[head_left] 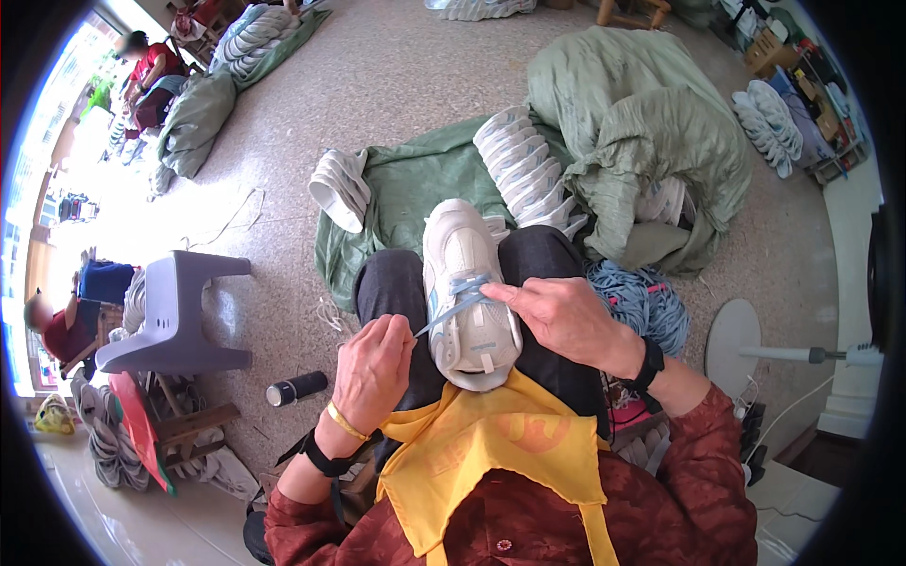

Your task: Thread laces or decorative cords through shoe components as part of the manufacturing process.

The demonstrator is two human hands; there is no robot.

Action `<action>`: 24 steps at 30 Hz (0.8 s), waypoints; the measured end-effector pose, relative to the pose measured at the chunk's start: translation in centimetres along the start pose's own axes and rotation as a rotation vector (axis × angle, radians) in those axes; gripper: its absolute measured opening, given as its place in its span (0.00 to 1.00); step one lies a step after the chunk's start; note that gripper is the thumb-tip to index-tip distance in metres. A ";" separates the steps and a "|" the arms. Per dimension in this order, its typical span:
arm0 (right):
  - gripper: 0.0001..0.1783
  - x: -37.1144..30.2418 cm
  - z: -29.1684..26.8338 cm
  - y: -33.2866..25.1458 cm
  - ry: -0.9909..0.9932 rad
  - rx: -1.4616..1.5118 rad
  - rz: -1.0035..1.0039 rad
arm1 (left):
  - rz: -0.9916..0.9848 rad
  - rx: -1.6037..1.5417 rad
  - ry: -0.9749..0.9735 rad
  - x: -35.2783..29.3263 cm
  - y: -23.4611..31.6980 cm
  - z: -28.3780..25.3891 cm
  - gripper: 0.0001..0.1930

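A white sneaker (461, 241) rests between my knees, toe pointing away from me. Its light blue shoelace (458, 309) is threaded through the upper eyelets and stretches toward the left. My left hand (376, 366) is closed in a pinch on that end of the lace, beside the shoe. From the right, my right hand (571, 319) reaches over the shoe, its fingertips pressed at the lace by the eyelets; part of that grip is hidden. Beneath the shoe's heel lies my yellow apron (491, 424).
Ahead, stacked white shoes (524, 165) lie on a green cloth (406, 174) beside a big green sack (651, 132). A bundle of blue laces (642, 307) sits at right, near a white fan stand (734, 340). At left are a grey plastic stool (179, 316) and a dark bottle (296, 389). Two people sit farther left.
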State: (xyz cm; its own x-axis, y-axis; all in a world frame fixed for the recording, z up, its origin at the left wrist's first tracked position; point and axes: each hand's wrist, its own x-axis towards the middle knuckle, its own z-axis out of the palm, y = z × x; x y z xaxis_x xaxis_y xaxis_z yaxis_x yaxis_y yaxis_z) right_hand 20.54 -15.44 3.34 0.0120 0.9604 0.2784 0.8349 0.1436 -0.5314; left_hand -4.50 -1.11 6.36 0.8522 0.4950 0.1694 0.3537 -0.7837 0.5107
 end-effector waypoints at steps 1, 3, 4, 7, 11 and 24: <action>0.25 0.1 0.1 0.0 -0.018 -0.033 -0.015 | 0.000 -0.004 -0.011 -0.1 0.0 0.1 0.09; 0.27 0.1 0.2 -0.1 -0.039 -0.066 -0.030 | -0.006 -0.003 -0.005 -0.2 0.0 0.1 0.09; 0.27 0.1 0.3 -0.3 -0.029 -0.089 -0.023 | -0.015 -0.013 -0.013 -0.2 0.0 0.1 0.09; 0.27 0.1 0.4 -0.6 -0.041 -0.137 -0.022 | -0.005 -0.015 -0.012 -0.2 -0.1 0.2 0.09; 0.28 0.2 0.3 -0.6 -0.098 -0.131 -0.052 | -0.003 0.011 -0.049 -0.1 0.0 0.1 0.08; 0.27 0.0 0.8 -0.7 -0.052 -0.164 -0.059 | 0.167 -0.064 0.075 5.7 1.4 3.3 0.10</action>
State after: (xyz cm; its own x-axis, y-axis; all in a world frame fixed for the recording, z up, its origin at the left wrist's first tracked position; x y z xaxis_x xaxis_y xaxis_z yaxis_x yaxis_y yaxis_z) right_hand 19.48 -15.34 3.10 -0.0646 0.9632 0.2609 0.9121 0.1630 -0.3762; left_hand 2.10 -0.56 5.27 0.8651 0.3885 0.3172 0.1824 -0.8328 0.5226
